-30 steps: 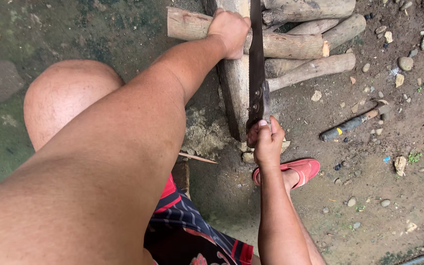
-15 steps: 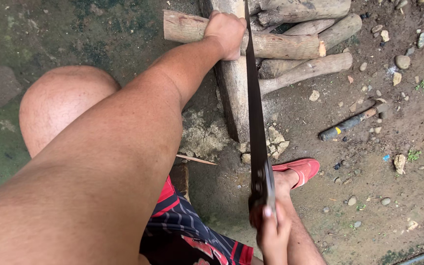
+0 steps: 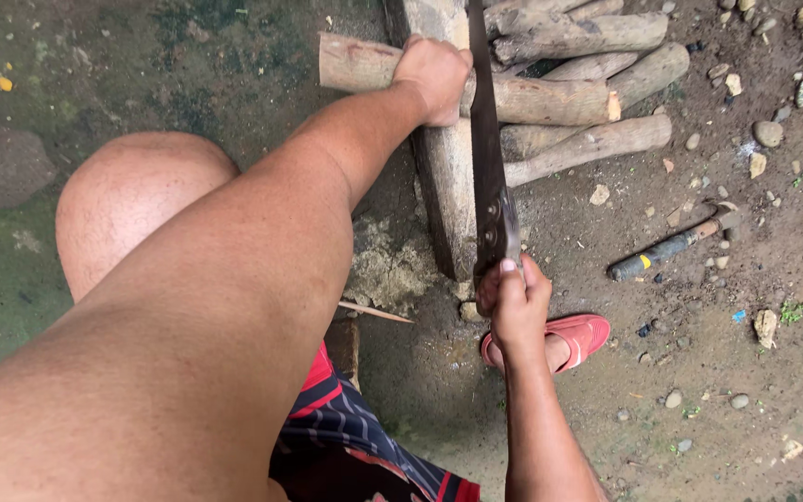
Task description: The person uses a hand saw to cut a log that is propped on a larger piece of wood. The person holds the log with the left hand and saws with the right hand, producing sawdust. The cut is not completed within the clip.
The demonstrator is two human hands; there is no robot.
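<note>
The saw (image 3: 487, 139) ran from six to twelve o'clock across the log (image 3: 522, 93), which lay over a wooden block (image 3: 446, 186). The right hand (image 3: 516, 302) was clamped on its handle; the left hand (image 3: 434, 76) gripped the log just beside the blade. A slip or jump of the blade could have cut those fingers.

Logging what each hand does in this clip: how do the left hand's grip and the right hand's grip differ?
The left hand presses down on a pale round log lying crosswise, arm stretched far forward; the right hand wraps the handle of a long dark saw blade, held near the body above a red sandal. The left hand lies palm-down over the wood; the right hand is a closed fist. Both are bare and meet at the same log.
</note>
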